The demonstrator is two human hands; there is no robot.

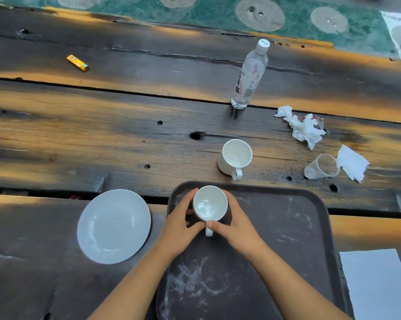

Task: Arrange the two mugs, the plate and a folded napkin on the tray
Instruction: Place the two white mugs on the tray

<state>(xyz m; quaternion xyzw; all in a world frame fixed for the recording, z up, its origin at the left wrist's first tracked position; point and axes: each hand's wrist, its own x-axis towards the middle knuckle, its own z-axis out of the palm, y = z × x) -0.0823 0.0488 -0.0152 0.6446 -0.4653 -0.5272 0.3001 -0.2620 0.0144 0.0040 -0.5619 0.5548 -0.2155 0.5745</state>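
Note:
A white mug (209,205) stands upright at the far left corner of the dark brown tray (287,239), its handle toward me. My left hand (182,225) and my right hand (235,224) cup it from both sides, thumbs meeting by the handle. A second white mug (236,157) stands on the table just beyond the tray. The white plate (114,226) lies on the table left of the tray. A folded white napkin (353,162) rests on the table at the right, beyond the tray.
A water bottle (251,75) stands further back. A crumpled tissue (302,127) and a tipped clear plastic cup (322,167) lie at the right. A yellow lighter (77,63) lies far left. The table's wooden planks have gaps and holes.

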